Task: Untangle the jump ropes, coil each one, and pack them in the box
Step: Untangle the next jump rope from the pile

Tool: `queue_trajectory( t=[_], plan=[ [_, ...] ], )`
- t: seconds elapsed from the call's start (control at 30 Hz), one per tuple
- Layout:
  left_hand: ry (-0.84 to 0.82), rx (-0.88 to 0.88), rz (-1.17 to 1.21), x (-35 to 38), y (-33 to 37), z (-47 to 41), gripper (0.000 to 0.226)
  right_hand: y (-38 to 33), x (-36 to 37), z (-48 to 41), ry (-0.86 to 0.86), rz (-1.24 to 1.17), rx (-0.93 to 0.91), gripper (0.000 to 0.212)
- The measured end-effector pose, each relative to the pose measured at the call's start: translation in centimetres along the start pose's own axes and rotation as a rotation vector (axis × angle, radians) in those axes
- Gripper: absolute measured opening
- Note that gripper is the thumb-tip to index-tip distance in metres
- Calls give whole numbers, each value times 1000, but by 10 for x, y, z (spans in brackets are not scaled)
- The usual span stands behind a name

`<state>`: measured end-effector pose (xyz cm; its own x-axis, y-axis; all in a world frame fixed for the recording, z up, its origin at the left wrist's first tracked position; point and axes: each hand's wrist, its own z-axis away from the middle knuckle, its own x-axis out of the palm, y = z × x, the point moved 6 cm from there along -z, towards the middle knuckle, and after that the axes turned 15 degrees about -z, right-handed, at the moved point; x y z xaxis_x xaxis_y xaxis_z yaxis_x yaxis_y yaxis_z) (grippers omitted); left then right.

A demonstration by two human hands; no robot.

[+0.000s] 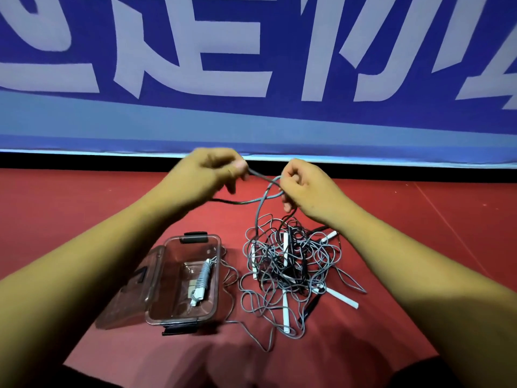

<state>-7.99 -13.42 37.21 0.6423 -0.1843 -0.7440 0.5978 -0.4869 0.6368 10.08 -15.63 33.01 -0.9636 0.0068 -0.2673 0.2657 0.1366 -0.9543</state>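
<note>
left hand and right hand, raised and apart, each pinch one grey rope strand. tangled ropes lie below the right hand; the open box, holding one coiled rope, lies below the left.

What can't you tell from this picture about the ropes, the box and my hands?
Head view only:
- Tangle: grey and black cords overlap too densely to count the ropes.
- Right hand: its curled fingers hide how the grey cord runs through them.
- Box lid: clear plastic against the red floor, so its outline is faint.
- Banner lettering: cut off by the top edge.
- Bottom-centre patch: blurred and unidentifiable.
</note>
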Motion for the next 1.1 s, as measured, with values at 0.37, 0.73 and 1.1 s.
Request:
queue_trajectory(
  t=[0.37,0.73,1.1],
  plan=[
    [-92,-163,-161,-1,-37,-1,45,19,3,-1,-28,163,43,14],
    [16,190,-526,14,11,1,31,1,15,4,-84,18,18,11],
    [238,-358,127,-26,-69,-1,40,89,-24,3,1,-23,363,21]
  ],
)
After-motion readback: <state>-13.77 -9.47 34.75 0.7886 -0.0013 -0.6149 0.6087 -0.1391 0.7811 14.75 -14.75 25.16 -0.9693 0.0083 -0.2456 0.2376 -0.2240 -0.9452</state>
